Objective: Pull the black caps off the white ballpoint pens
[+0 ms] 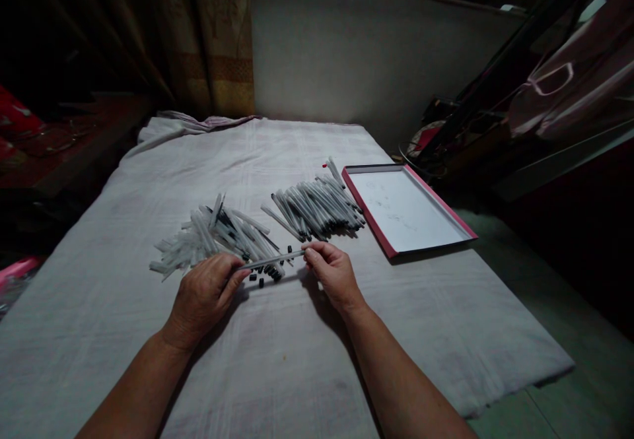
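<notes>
Between my two hands, just above the cloth, stretches a slim translucent pen (272,260). My left hand (211,290) pinches its left end, and the fingertips of my right hand (333,270) close on its right end. Behind my left hand lies a loose pile of clear pen barrels and thin dark refills (203,231). Several small black plugs (261,282) are scattered near the pile's front edge. Beyond my right hand is a tidier heap of pens with dark tips (319,206).
A shallow box lid (411,211) with a pink rim and white inside sits right of the pens. A pale checked cloth (277,373) covers the table. Behind stand a wall (347,49) and a brown curtain (218,43). Pink fabric (569,82) hangs at right.
</notes>
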`<state>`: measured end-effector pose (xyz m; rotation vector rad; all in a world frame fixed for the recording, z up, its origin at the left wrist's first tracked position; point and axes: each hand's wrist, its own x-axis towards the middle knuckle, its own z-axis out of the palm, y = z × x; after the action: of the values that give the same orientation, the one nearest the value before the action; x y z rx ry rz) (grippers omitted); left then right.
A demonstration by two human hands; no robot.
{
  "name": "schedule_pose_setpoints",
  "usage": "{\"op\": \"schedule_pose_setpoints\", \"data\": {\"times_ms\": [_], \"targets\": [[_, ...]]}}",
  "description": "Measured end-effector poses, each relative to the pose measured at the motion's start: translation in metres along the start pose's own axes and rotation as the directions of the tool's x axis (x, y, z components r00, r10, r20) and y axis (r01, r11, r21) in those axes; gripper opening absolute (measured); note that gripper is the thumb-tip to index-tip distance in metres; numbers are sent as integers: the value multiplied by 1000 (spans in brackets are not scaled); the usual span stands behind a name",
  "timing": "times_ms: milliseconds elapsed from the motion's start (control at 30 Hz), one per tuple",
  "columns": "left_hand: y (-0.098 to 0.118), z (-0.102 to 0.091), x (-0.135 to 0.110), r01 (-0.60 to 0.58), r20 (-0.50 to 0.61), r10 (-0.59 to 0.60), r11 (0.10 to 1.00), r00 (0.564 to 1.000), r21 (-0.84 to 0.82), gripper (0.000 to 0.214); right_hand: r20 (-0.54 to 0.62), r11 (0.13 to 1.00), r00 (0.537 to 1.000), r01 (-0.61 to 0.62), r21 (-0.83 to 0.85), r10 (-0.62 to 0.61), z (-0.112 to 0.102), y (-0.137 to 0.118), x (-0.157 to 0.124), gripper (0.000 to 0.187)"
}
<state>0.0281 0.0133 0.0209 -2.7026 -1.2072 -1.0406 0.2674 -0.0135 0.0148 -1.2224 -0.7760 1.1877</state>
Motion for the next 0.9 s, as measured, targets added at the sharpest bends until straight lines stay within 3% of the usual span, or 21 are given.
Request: {"op": "schedule_pose_setpoints", "data": {"times_ms": [367, 600, 733, 900], "targets": [[3, -1, 0, 10, -56, -14, 997, 998, -74, 19, -32, 990, 993, -111, 85, 114, 3, -5, -2, 36], [4, 0, -2, 37, -24, -40, 992, 999, -117, 20, -32, 998, 999, 6, 67, -4, 1, -5, -3, 25], [2, 0, -3, 70, 64, -64, 993, 996, -97, 31, -15, 996, 996, 90, 8, -90, 0, -5, -3, 21], [-3, 1, -5, 144, 128, -135, 988, 983, -64, 40, 25, 996, 996, 88, -20, -87, 1, -4, -4, 25]]}}
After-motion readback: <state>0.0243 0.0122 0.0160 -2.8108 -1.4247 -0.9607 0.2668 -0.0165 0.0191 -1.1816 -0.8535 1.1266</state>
